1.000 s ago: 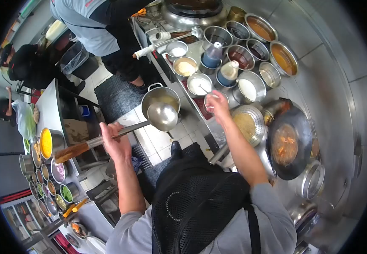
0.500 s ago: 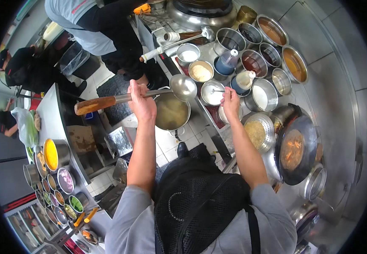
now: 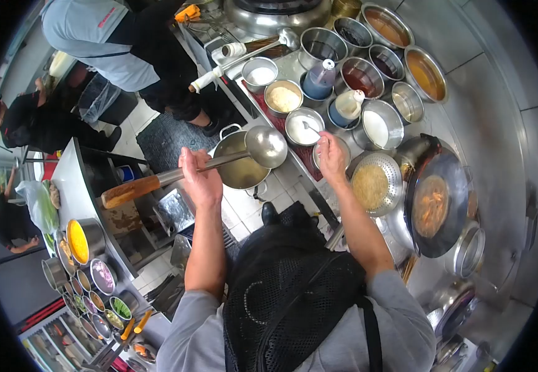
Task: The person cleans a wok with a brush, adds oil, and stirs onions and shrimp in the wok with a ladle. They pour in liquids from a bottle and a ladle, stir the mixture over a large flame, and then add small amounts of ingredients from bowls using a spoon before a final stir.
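My left hand [image 3: 202, 178] is closed around the metal shaft of a ladle [image 3: 266, 147] with a wooden handle end. Its bowl hangs over the edge of a pot of cloudy liquid [image 3: 239, 172]. Pinched in my right hand [image 3: 332, 156] is a small spoon [image 3: 308, 127], its head at a metal bowl of white powder [image 3: 300, 132]. Just below that hand stands another metal container, partly hidden. Near my right forearm, a perforated strainer [image 3: 395, 191] holds pale yellowish food. Beyond it, a dark wok [image 3: 457, 201] contains reddish-brown food in liquid.
Sauce containers [image 3: 427, 74] and two squeeze bottles [image 3: 347, 106] crowd the counter ahead. A second ladle [image 3: 244, 59] lies at the upper left of the counter. A co-worker [image 3: 104, 49] stands at upper left. Several ingredient containers [image 3: 86, 239] sit on the left counter.
The whole view has shifted slightly. The ladle, still in my left hand, is a little lower and farther left. My right hand stays by the white powder with the spoon, whose angle has changed.
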{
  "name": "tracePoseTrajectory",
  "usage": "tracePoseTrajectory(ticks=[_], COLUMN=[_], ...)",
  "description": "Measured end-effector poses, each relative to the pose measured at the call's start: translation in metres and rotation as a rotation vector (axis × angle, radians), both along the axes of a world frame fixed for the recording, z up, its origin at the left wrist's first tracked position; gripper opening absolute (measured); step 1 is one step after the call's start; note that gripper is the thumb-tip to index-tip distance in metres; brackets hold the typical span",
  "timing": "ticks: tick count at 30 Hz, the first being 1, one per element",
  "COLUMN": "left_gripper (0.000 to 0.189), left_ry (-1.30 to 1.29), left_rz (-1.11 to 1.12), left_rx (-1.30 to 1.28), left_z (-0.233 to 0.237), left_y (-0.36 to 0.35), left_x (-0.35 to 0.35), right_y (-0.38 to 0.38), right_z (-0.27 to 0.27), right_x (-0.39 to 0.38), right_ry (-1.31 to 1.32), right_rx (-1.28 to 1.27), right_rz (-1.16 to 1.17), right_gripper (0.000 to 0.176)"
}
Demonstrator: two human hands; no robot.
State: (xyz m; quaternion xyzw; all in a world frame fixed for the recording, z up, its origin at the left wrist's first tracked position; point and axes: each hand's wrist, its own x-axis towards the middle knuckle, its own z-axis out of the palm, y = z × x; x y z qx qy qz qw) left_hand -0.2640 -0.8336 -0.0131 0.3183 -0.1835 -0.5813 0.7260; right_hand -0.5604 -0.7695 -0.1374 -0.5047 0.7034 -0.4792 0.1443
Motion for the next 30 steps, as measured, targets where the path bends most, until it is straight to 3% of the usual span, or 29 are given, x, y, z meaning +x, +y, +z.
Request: tracePoseTrajectory(ticks=[7,9,16,21,23,25,27,30], left_gripper=[0.034,0.034,0.034,0.035,0.035,0.035,0.035,0.036], left_ry=[-0.078,-0.144,-0.111,-0.08,-0.041,-0.003,0.028,0.084], left_rz=[-0.004,0.012,-0.049,-0.064,-0.076,-0.104,-0.122,-0.156], left_rx=[-0.054,-0.063,-0.128,-0.171,-0.17,-0.165,-0.177,-0.165], left_z=[0.006,0.008,0.016,0.04,0.047,0.053,0.056,0.052], left_y=[0.016,0.02,0.026,0.029,0.028,0.03,0.032,0.037], left_x=[0.011,0.01,0.013,0.007,0.005,0.006,0.003,0.012], right_y=[0.009,0.009,0.016,0.041,0.052,0.065,0.078,0.1], right_z=[0.015,0.019,0.02,0.068,0.076,0.07,0.071,0.073], right_x=[0.027,0.033,0.016,0.011,0.004,-0.013,-0.024,-0.032], right_ry=[-0.149,-0.492,-0.81,-1.002,-0.993,-0.789,-0.811,-0.609], right_rx=[-0.041,0.051,-0.03,-0.17,-0.213,-0.192,-0.216,0.0], right_rz=[-0.002,-0.14,-0.241,-0.161,-0.124,-0.27,-0.314,-0.314], right_gripper=[0.025,0.026,0.029,0.029,0.03,0.03,0.029,0.028])
